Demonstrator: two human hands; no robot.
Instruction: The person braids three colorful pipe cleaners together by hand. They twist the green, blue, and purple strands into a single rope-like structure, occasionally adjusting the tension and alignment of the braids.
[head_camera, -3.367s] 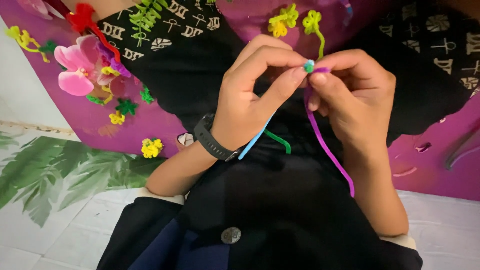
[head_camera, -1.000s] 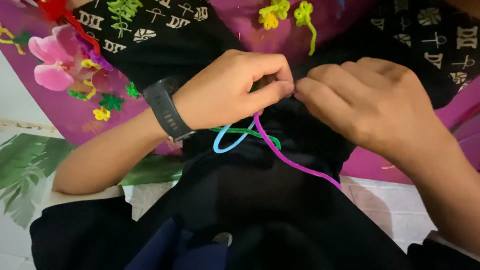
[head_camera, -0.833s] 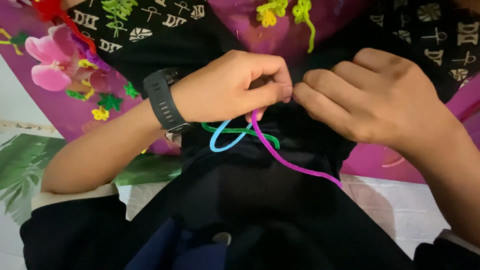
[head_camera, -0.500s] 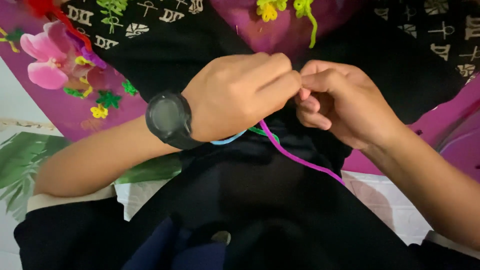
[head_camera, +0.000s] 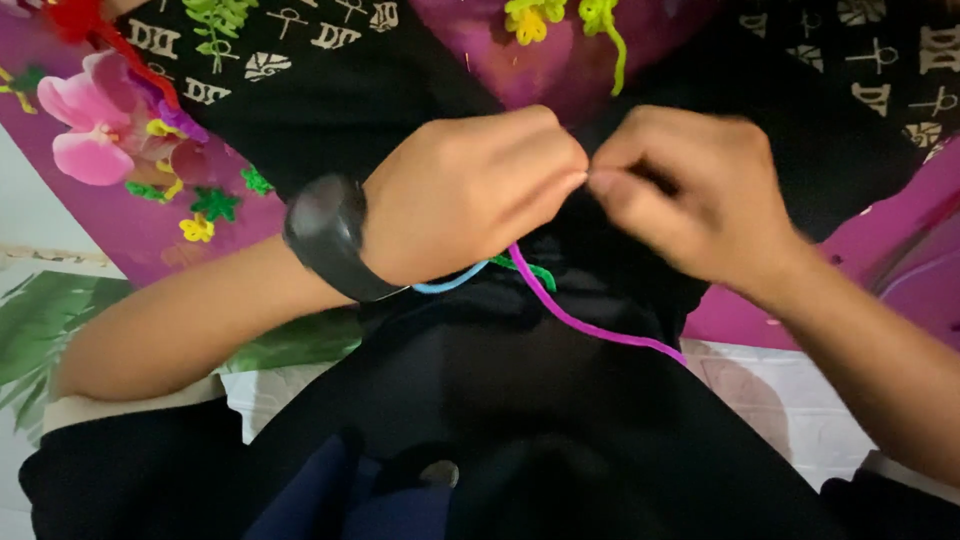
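My left hand (head_camera: 470, 195) and my right hand (head_camera: 690, 190) meet fingertip to fingertip over my lap, both pinched on a bundle of pipe cleaners. A purple pipe cleaner (head_camera: 590, 320) trails down and to the right from under the hands. A blue pipe cleaner (head_camera: 450, 285) and a green pipe cleaner (head_camera: 525, 270) peek out below my left palm. The point where the fingers grip is hidden by the knuckles. A black watch (head_camera: 325, 235) sits on my left wrist.
A purple cloth (head_camera: 130, 225) lies at the left with a pink flower (head_camera: 90, 125) and small pipe-cleaner shapes on it. Yellow-green pipe-cleaner flowers (head_camera: 565, 20) lie at the top. Black patterned fabric (head_camera: 300, 60) covers my legs. A leaf-printed mat (head_camera: 50, 320) is at the left.
The two hands have closed together and turned knuckles-up, hiding the blue and green loops that showed below them a second ago. The purple tail still hangs to the right.
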